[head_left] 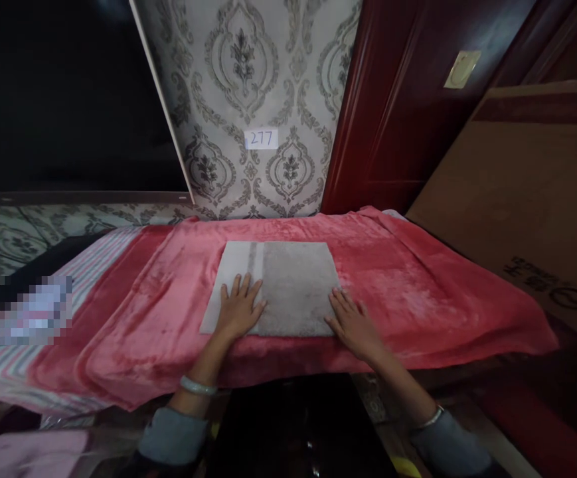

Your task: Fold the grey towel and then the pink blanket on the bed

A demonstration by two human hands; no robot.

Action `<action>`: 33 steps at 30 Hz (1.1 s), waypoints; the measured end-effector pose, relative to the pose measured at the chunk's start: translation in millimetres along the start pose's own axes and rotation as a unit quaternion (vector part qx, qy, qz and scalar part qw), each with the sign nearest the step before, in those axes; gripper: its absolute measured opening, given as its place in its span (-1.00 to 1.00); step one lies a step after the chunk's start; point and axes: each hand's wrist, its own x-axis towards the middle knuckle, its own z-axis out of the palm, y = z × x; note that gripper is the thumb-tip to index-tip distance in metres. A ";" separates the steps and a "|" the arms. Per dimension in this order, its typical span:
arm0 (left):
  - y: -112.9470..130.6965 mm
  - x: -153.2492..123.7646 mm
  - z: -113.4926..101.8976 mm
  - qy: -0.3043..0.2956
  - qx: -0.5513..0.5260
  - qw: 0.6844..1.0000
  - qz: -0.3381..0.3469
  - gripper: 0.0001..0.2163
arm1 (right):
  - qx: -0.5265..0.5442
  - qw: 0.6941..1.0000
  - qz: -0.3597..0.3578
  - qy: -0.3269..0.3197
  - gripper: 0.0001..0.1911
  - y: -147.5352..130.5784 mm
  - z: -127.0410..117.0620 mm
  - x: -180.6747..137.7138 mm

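Note:
A grey towel [298,285] lies flat on a pink-red plush blanket [408,285] in front of me. Its left part is paler, with a darker stripe running from back to front. My left hand [238,307] rests on that paler part, fingers spread and palm down. At the towel's right edge lies my right hand [355,324], its fingers stretched out and its fingertips touching the edge. Neither hand grips anything.
A striped cloth [103,265] shows at the left, with a blurred item [35,311] on it. A large cardboard box [532,199] stands at the right. Behind are a dark television [69,99] and a wall card [261,139] reading 277. A pink stool-like seat [34,455] is at the lower left.

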 end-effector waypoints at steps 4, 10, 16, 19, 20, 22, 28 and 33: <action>-11.6 17.1 -17.7 0.004 -0.033 0.999 -0.003 -0.53 | 0.002 0.999 -0.025 0.030 -0.39 -17.3 -29.4 42.8; -25.3 92.2 -46.8 0.047 -0.006 0.999 -0.021 -0.52 | 0.033 0.994 -0.101 0.016 -0.37 -102.9 -50.8 149.1; -29.5 121.9 -7.6 0.045 0.030 0.999 -0.001 -0.51 | 0.038 0.991 -0.130 0.015 -0.38 -118.2 -11.7 193.5; -32.0 121.3 0.3 0.045 0.031 0.999 0.000 -0.51 | 0.027 0.996 -0.080 0.016 -0.33 -91.6 -5.1 199.8; -32.2 121.3 -0.5 0.042 0.028 0.999 -0.001 -0.51 | 0.021 0.998 -0.054 0.016 -0.33 -80.4 -6.3 201.3; -31.6 121.8 -4.3 0.034 0.022 0.999 -0.004 -0.51 | 0.008 1.000 -0.004 0.021 -0.33 -57.8 -10.4 202.2; -28.2 122.5 -9.5 0.028 0.016 0.999 -0.004 -0.49 | 0.031 0.993 0.115 0.011 -0.39 -2.9 -23.1 183.5; -28.2 122.0 -6.2 0.050 0.013 0.999 0.006 -0.50 | 0.037 0.986 0.161 -0.022 -0.37 8.0 -44.3 154.9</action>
